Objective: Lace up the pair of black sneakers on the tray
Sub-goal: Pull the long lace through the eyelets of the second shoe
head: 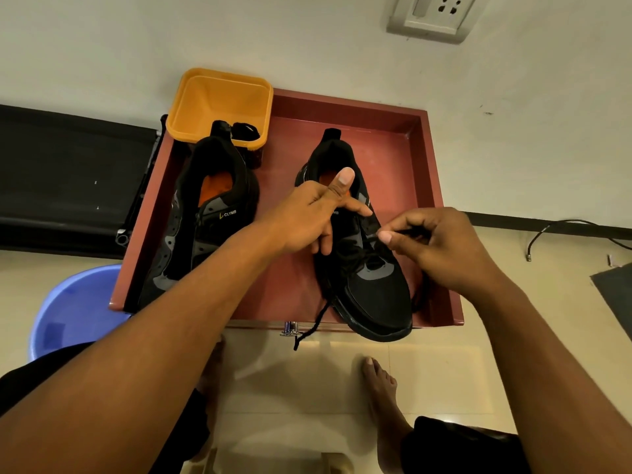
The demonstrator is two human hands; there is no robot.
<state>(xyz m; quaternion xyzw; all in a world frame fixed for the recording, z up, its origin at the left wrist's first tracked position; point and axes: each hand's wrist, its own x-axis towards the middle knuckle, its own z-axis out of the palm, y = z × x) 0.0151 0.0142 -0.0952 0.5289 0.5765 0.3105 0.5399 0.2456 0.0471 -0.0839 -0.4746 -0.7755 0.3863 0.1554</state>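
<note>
Two black sneakers with orange insoles lie on a red-brown tray [386, 118], toes toward me. The left sneaker [201, 217] has bare eyelets. The right sneaker [372, 289] carries a black lace [314, 323] whose loose end hangs over the tray's front edge. My left hand [307, 217] holds the right sneaker's tongue area, thumb raised over the opening and fingers on the upper. My right hand [441, 248] pinches the lace's other end between thumb and forefinger beside the eyelets on the sneaker's right side.
An orange plastic tub [222, 97] with a bundled black lace [244, 130] inside stands at the tray's back left corner. A blue basin [75, 309] sits on the floor at left. My bare feet rest on the tiled floor below the tray. A cable lies at right.
</note>
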